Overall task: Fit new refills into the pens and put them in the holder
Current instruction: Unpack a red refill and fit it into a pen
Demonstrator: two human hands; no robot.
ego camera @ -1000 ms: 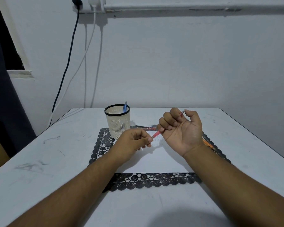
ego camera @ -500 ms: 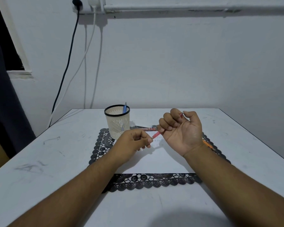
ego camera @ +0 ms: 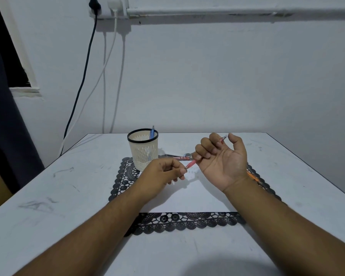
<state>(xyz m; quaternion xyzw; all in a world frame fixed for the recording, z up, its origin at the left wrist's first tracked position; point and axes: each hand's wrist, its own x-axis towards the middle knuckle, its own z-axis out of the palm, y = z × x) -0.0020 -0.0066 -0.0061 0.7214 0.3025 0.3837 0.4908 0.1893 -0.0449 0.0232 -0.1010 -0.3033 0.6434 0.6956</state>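
A white table (ego camera: 48, 196) is standing against a pale wall (ego camera: 207, 76), where a black cable (ego camera: 82, 80) and white cables (ego camera: 116, 76) are hanging from sockets (ego camera: 108, 6) beside a pipe (ego camera: 227, 11), and a dark curtain (ego camera: 6, 126) is covering the window (ego camera: 8, 46).

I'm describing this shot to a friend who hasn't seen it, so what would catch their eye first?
Probably the two hands meeting over the black lace mat at the table's middle: the right hand, palm up, grips a red pen, and the left hand pinches at its near tip. Next, the cream holder just behind the left hand, with one blue pen standing in it.
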